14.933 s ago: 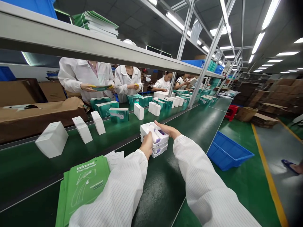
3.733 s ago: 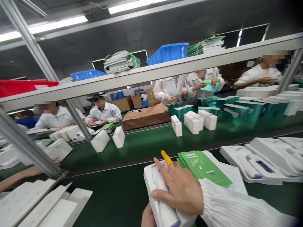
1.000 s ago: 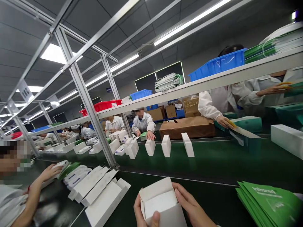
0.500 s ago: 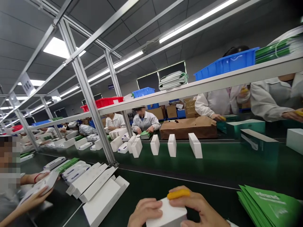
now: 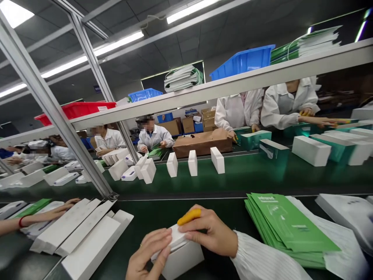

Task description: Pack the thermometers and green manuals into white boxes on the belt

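Observation:
A white box (image 5: 186,259) stands on the dark green table, close in front of me. My left hand (image 5: 150,252) grips its left side, thumb and fingers around the top edge. On the right, my right hand (image 5: 208,231) pinches the lid flap at the top; a yellow finger cot (image 5: 189,216) covers its index finger. The flap looks partly raised, with a gap below it. To the right lies a stack of green leaflets (image 5: 287,221) printed "Infrared". Several flat white boxes (image 5: 96,241) lie to the left.
Upright white boxes (image 5: 192,163) stand on the green conveyor (image 5: 163,184) beyond the table. A co-worker's arm (image 5: 37,219) reaches in at the left. A metal post (image 5: 58,105) and a shelf (image 5: 175,98) rise ahead. Other people sit across the belt.
My view has turned to the right. My right hand has come round to the box's top flap. The co-worker at left now reaches toward the flat white boxes.

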Available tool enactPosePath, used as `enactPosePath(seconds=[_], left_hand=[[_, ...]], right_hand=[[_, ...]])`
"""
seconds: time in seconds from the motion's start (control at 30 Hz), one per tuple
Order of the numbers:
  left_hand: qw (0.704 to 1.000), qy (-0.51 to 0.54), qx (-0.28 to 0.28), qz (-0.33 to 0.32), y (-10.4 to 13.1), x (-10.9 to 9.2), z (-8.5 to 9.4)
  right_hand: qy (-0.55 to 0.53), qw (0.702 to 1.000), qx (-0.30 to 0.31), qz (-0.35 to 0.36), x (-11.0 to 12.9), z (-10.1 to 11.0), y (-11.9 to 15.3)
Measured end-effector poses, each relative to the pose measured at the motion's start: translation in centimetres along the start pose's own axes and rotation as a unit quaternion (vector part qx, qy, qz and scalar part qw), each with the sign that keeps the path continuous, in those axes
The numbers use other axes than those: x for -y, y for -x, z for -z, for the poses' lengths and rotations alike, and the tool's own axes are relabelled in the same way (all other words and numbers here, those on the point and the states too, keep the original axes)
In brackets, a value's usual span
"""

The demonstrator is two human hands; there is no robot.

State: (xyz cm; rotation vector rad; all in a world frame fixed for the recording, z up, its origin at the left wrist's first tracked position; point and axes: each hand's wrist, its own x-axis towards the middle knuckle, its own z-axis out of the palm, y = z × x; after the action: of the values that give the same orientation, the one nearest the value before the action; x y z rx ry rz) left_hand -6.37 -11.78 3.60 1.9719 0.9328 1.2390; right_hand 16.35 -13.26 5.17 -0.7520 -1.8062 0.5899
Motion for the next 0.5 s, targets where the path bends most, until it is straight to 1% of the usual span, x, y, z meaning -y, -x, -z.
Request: enactPosePath(seconds=[0.1, 0.2, 0.27, 0.4, 0.47, 0.5], left_hand=[[0.999, -0.018, 0.048, 0.014, 0.1, -0.1, 0.7], [0.995, -0.068, 0.075, -0.023, 0.3, 0.4, 1.3], [0.991, -0.105, 0.071, -0.05, 0.6, 0.9, 1.5], [0.981, -0.163, 0.047, -0.096, 1.2, 1.3, 1.5], [0.973, -0.205, 0.027, -0.102, 1.4, 1.1, 1.2], [0.968, -0.234, 0.008, -0.09, 1.4, 1.0, 1.0]], right_hand=[[-0.023, 0.999, 0.032, -0.025, 0.0, 0.4, 0.2], [-0.01, 0.999, 0.046, -0.007, -0.6, 0.6, 0.7], [0.017, 0.998, 0.056, 0.022, -1.1, 0.5, 1.2], [0.125, 0.988, 0.063, 0.073, -1.7, 0.4, 1.9], [0.151, 0.984, 0.043, 0.088, -1.6, 0.1, 2.2], [0.164, 0.982, 0.025, 0.093, -1.5, -0.2, 2.3]])
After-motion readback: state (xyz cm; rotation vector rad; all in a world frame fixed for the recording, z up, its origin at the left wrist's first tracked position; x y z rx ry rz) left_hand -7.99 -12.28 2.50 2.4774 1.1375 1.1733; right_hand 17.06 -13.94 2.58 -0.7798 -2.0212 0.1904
